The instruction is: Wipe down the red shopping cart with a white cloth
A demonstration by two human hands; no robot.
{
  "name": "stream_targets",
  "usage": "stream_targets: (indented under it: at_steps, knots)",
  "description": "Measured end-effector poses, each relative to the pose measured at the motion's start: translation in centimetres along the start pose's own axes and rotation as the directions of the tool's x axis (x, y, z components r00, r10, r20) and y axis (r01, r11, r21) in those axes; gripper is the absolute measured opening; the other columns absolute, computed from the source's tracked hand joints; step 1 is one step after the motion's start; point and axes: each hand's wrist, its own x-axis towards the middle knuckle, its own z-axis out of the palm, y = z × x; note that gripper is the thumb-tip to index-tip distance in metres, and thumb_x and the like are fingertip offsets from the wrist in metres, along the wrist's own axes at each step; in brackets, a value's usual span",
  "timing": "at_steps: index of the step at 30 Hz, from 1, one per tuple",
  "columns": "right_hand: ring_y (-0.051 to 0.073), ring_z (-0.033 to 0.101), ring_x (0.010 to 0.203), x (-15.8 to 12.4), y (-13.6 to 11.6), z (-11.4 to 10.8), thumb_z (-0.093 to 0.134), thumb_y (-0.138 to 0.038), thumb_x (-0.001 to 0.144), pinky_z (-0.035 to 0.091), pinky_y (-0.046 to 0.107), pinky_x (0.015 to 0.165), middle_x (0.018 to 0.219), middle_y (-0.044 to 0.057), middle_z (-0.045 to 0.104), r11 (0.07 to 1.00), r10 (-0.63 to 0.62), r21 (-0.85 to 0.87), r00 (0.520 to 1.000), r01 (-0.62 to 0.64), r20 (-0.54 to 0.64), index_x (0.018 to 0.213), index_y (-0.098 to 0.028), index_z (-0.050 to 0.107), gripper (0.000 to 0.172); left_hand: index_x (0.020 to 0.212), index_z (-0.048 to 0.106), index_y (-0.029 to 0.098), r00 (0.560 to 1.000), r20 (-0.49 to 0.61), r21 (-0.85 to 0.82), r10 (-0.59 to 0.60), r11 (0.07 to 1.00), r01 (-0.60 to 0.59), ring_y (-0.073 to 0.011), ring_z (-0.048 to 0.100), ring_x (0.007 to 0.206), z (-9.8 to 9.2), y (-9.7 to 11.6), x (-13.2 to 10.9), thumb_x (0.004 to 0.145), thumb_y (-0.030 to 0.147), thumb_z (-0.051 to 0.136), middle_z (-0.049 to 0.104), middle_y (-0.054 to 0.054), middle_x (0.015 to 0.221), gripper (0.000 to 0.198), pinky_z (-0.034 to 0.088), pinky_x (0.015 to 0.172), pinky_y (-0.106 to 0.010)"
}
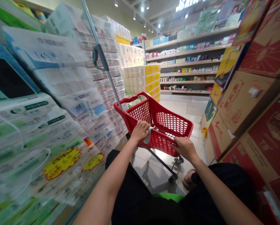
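A red plastic shopping cart (164,142) with perforated sides stands in front of my knees, side-on to me. My left hand (140,131) is closed over its near rim, pressing a white cloth or wipe (148,137) that hangs down the outer side. Farther right, my right hand (184,147) grips the same rim near the corner, its fingers partly hidden behind the edge. The basket's inside shows only its red mesh walls. A metal pole (111,82) with a grey clip handle (99,57) rises from the cart's left end.
Stacked tissue packs (83,103) with yellow price signs (61,163) line the left side. Cardboard cartons (245,103) are piled close on the right. Shelves of small boxed goods (189,62) cover the back wall. A dark screen (10,78) and white cable sit at left.
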Motion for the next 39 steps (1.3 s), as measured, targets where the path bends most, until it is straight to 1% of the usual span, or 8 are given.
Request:
stream_targets:
  at_steps: [3,7,16,20,22,27,33,39]
  knots:
    - [0.018,0.055,0.068,0.1,-0.1,0.3,0.044,-0.048,0.093,0.029,0.031,0.07,0.072,0.005,0.063,1.0,0.004,0.0,1.0,-0.004,-0.008,0.077,-0.02,0.054,0.033,0.112,0.053,0.025,0.998,-0.032,0.023,-0.058,0.998,0.059,-0.0213,0.042,0.124,-0.1,-1.8,0.0,0.089,0.021,0.044,0.054,-0.004,0.12,0.025,0.018,0.118,-0.046]
    - [0.018,0.055,0.067,0.0,-0.4,0.6,0.043,-0.045,0.093,0.029,0.031,0.07,0.069,0.005,0.062,0.999,0.037,0.001,0.999,-0.037,-0.021,0.076,-0.02,0.053,0.032,0.104,0.054,0.023,0.981,-0.08,0.023,-0.177,0.984,0.179,-0.0237,0.044,0.12,0.7,-0.2,0.3,0.088,0.021,0.043,0.056,-0.006,0.113,0.019,0.015,0.119,-0.052]
    - [0.023,0.057,0.08,0.2,-0.8,0.7,0.05,-0.032,0.086,0.035,0.035,0.075,0.086,0.008,0.064,0.986,0.107,0.131,0.994,-0.106,-0.003,0.096,-0.02,0.054,0.016,0.105,0.05,0.022,0.98,-0.063,-0.161,-0.189,0.971,0.177,-0.0252,0.044,0.117,2.4,12.0,0.7,0.087,0.025,0.045,0.056,-0.006,0.109,0.019,0.014,0.119,-0.054]
    - [0.029,0.051,0.114,0.0,-0.5,-0.4,0.055,-0.03,0.076,0.039,0.042,0.091,0.13,0.014,0.051,0.931,0.109,0.356,0.993,-0.084,-0.05,0.137,-0.019,0.032,0.066,0.115,0.043,0.022,0.982,-0.035,-0.331,-0.185,0.929,0.163,-0.0236,0.047,0.116,2.0,16.9,1.2,0.089,0.025,0.042,0.057,-0.006,0.114,0.027,0.015,0.119,-0.052]
    - [0.029,0.042,0.125,-0.3,-0.4,-1.3,0.053,-0.033,0.078,0.036,0.045,0.098,0.14,0.014,0.042,0.918,0.114,0.388,0.992,-0.083,-0.057,0.143,-0.02,0.024,0.073,0.118,0.04,0.022,0.977,-0.005,-0.441,-0.212,0.877,0.188,-0.0211,0.05,0.114,1.4,17.8,1.6,0.09,0.021,0.038,0.058,-0.006,0.116,0.028,0.024,0.116,-0.047]
    - [0.025,0.046,0.123,-0.8,-1.2,-2.9,0.047,-0.043,0.088,0.033,0.042,0.101,0.136,0.009,0.05,0.956,0.091,0.274,0.994,-0.102,0.054,0.145,-0.026,0.026,0.063,0.122,0.038,0.022,0.983,0.034,-0.576,-0.178,0.801,0.165,-0.0164,0.055,0.107,-0.2,14.7,2.4,0.091,0.016,0.031,0.058,-0.005,0.118,0.032,0.047,0.093,-0.032]
    - [0.02,0.06,0.095,0.5,-2.7,-2.5,0.036,-0.049,0.096,0.036,0.035,0.086,0.106,0.008,0.067,0.993,0.091,0.067,0.985,-0.102,0.146,0.123,-0.022,0.052,0.041,0.105,0.053,0.023,0.967,-0.09,-0.239,-0.239,0.948,0.212,-0.0197,0.049,0.114,0.3,7.8,1.2,0.092,0.021,0.038,0.059,-0.004,0.109,0.02,0.022,0.117,-0.045]
    - [0.023,0.058,0.094,5.2,-4.9,-1.4,0.031,-0.049,0.098,0.036,0.034,0.081,0.096,0.011,0.065,0.993,0.073,-0.107,0.961,-0.046,0.266,0.091,-0.018,0.06,0.044,0.114,0.048,0.025,0.95,-0.102,-0.237,-0.295,0.935,0.265,-0.0193,0.049,0.112,1.8,6.7,0.0,0.091,0.023,0.038,0.059,-0.002,0.11,0.024,0.016,0.119,-0.045]
